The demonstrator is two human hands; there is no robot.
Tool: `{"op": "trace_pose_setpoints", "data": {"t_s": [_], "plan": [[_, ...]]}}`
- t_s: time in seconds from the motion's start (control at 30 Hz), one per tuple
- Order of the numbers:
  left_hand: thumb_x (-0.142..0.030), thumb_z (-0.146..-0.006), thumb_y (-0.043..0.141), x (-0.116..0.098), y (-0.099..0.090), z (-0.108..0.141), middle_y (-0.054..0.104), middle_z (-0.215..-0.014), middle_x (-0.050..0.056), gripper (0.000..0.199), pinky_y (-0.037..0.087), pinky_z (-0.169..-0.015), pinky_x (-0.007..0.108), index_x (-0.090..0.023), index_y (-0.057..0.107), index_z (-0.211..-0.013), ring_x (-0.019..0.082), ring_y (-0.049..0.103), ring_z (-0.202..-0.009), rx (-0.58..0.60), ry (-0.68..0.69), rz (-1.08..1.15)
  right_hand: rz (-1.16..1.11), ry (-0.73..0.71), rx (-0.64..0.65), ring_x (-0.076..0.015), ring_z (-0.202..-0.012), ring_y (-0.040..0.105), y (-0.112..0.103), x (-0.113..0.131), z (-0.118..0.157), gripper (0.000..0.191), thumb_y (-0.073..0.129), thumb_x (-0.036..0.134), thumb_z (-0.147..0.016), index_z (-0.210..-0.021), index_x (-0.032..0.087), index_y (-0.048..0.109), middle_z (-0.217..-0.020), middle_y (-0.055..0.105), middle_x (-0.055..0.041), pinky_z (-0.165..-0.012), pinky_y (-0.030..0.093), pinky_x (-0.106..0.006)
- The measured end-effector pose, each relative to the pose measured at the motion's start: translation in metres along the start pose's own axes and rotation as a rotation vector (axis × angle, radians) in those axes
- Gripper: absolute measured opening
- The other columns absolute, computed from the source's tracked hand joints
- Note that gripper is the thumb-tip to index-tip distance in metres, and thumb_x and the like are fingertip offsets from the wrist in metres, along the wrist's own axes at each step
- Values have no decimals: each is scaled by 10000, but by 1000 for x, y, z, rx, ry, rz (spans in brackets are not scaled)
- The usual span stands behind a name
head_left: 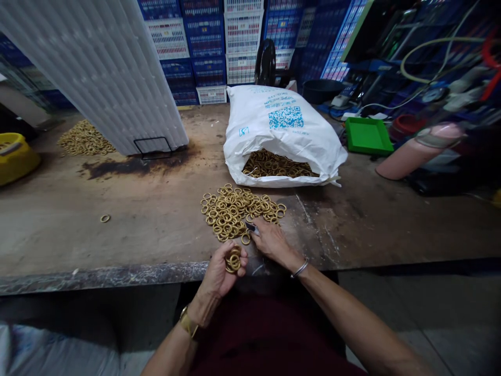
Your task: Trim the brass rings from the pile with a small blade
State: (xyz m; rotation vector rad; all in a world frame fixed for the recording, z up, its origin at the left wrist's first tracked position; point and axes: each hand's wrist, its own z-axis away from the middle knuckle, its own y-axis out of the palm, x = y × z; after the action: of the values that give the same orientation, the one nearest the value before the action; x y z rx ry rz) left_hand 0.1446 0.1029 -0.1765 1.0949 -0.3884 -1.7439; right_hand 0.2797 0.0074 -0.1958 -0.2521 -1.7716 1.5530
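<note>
My left hand [227, 269] is palm up at the table's front edge, its fingers curled round several brass rings [233, 260]. Just to its right, my right hand [270, 239] reaches palm down to the near right side of a pile of brass rings [229, 211]. A small dark-tipped tool [252, 228] shows at the fingers of my right hand, its rest hidden. One loose ring [245, 238] lies between the two hands. Behind the pile, a white sack [289, 136] lies on its side, its open mouth showing more rings [274, 164].
On the wooden table [156, 235] a single ring [105, 218] lies at left. Farther back stand white corrugated sheets [117, 68], another ring heap [84, 138] and a yellow container [18, 159]. A green tray [368, 134] and pink bottle [418, 151] are at right.
</note>
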Motion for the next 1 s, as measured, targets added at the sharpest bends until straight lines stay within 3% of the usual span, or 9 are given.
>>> {"op": "trace_pose_setpoints", "data": {"t_s": [0.1,0.27,0.37,0.57,0.87,1.0], "plan": [[-287,-710,622,-1,0,-2,523,-675,15,248,314,-400,168,-153,546,-904,95,476,-516,33,-40,43,46,41,17,-162,-779,554,0,1,-5,186,491,170,-818,-997,186,539,-916,600,-33,-614,299,-232],[-332,-676,674,0,8,-6,494,-689,6,285,296,-399,148,-119,487,-706,62,454,-524,14,-15,36,35,80,-30,-156,-673,537,3,-6,-8,108,494,165,-787,-889,171,530,-782,590,-26,-559,271,-234],[-331,-638,714,3,13,-10,492,-692,-10,337,299,-401,144,-128,458,-722,50,444,-512,-56,86,-86,-165,0,-132,-136,-606,497,6,-9,-5,76,468,198,-807,-861,163,510,-700,550,-12,-559,291,-221],[-417,-618,711,10,21,-15,492,-647,-37,499,292,-378,149,-160,472,-973,56,427,-464,-144,209,-252,-558,-177,-287,-114,-570,438,5,-3,5,138,412,287,-846,-818,166,470,-677,490,-3,-561,336,-207],[-447,-663,676,3,19,-19,485,-657,-47,456,264,-369,135,-180,450,-956,38,397,-435,-161,238,-258,-704,-250,-240,-94,-552,398,0,1,11,84,427,229,-835,-809,160,470,-659,443,19,-538,319,-191],[-427,-670,677,1,18,-18,472,-662,-41,419,269,-374,136,-157,484,-925,31,398,-440,-87,197,-268,-766,-213,-157,-98,-575,404,3,-1,9,90,439,239,-807,-811,160,482,-674,447,16,-551,328,-191]]}}
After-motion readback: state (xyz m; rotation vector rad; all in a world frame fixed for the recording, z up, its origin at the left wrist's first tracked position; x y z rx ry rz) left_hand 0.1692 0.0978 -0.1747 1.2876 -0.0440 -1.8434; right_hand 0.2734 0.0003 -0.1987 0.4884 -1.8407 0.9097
